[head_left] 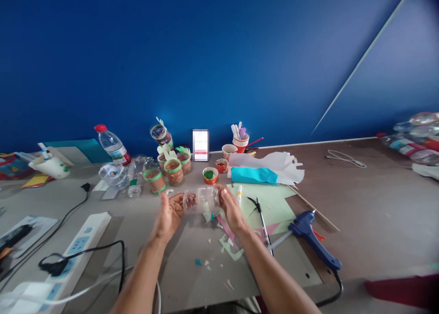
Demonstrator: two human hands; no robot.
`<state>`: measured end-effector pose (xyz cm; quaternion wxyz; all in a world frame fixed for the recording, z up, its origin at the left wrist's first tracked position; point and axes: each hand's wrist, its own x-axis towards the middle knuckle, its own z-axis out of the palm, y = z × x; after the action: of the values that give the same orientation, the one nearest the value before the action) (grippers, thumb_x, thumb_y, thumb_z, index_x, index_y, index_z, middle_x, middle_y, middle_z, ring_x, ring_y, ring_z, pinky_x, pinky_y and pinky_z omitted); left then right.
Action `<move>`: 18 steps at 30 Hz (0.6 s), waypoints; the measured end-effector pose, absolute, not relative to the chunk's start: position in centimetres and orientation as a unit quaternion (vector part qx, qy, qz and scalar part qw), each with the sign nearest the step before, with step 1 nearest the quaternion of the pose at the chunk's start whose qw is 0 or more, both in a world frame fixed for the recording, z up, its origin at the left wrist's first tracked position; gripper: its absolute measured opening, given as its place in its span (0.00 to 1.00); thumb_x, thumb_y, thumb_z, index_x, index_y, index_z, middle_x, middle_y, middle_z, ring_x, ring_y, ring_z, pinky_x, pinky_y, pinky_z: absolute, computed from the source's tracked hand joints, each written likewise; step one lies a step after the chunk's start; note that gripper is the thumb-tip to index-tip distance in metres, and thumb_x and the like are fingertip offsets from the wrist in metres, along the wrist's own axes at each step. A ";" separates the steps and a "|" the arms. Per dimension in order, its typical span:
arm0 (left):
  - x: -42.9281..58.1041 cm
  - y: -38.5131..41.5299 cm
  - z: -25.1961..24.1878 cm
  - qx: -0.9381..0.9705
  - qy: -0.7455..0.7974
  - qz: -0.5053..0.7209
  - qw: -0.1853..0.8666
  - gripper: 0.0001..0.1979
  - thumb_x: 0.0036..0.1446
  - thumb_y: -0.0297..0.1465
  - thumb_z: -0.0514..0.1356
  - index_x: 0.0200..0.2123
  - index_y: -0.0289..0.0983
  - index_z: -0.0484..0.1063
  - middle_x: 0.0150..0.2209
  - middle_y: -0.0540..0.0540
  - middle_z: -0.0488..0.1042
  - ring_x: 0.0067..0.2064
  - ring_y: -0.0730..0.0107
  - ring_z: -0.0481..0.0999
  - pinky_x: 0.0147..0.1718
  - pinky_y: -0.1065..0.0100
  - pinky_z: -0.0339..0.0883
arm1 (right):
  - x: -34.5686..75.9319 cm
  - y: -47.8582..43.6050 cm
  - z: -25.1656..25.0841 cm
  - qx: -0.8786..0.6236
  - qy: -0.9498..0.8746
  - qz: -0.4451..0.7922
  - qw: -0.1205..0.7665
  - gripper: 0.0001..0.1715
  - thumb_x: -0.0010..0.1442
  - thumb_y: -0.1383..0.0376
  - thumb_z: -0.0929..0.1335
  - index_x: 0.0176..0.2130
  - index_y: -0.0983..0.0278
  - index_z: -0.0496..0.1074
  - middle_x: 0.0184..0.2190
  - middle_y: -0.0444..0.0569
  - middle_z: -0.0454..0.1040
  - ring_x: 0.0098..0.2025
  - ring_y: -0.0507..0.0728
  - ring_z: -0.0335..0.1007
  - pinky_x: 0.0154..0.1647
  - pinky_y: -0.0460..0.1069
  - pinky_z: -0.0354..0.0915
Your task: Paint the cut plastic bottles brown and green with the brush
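Observation:
Between my two hands is a clear plastic cup-like piece (205, 200), lying sideways above the table; it looks like a cut bottle section. My left hand (168, 214) grips its left end, with the fingers seen through the plastic. At the other end my right hand (230, 208) is closed round the rim. Just beyond stand a small paper cup of green paint (210, 175) and a cup of brown paint (222, 165). Brown-painted jars (173, 171) with green bands are behind my left hand. Paper scraps (233, 247) lie below the piece.
On the right a blue glue gun (313, 236) lies by a pen (262, 220) and pale green paper (270, 202). A power strip (80, 250) with cords is at left. A bottle (113, 145) and a phone (200, 145) stand near the blue wall.

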<state>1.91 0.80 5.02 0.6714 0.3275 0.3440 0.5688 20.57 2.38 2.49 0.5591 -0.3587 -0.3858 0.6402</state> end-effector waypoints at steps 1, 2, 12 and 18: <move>1.9 0.9 4.9 0.316 0.350 0.584 0.661 0.37 0.46 0.63 0.55 0.31 0.32 0.79 0.33 0.35 0.81 0.46 0.47 0.79 0.46 0.53 0.72 | 20.5 2.3 2.5 -0.372 -0.398 0.622 0.562 0.28 0.57 0.43 0.66 0.45 0.60 0.72 0.36 0.46 0.73 0.35 0.55 0.66 0.38 0.50 0.63; 1.8 1.1 4.8 0.305 0.353 0.601 0.648 0.37 0.47 0.63 0.54 0.30 0.32 0.78 0.31 0.36 0.81 0.44 0.49 0.80 0.46 0.54 0.72 | 20.5 2.3 2.5 -0.385 -0.409 0.603 0.567 0.29 0.57 0.42 0.65 0.45 0.60 0.73 0.35 0.47 0.73 0.33 0.55 0.66 0.37 0.50 0.63; 0.3 2.6 3.9 0.211 0.376 0.705 0.563 0.41 0.55 0.62 0.42 0.28 0.31 0.78 0.25 0.40 0.79 0.27 0.63 0.79 0.34 0.63 0.74 | 20.7 2.7 2.9 -0.334 -0.380 0.593 0.627 0.26 0.57 0.46 0.67 0.43 0.65 0.73 0.28 0.47 0.73 0.27 0.52 0.66 0.31 0.49 0.61; 0.3 3.2 3.1 0.211 0.384 0.705 0.557 0.41 0.55 0.63 0.41 0.25 0.34 0.77 0.21 0.43 0.77 0.28 0.63 0.78 0.35 0.63 0.74 | 21.4 2.7 4.2 -0.347 -0.319 0.579 0.665 0.19 0.52 0.55 0.72 0.40 0.64 0.73 0.26 0.43 0.73 0.24 0.50 0.65 0.28 0.47 0.60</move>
<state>0.33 3.16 3.12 0.5572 0.2108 0.3845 0.7052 21.41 2.71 4.17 0.6649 -0.3470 -0.3193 0.5794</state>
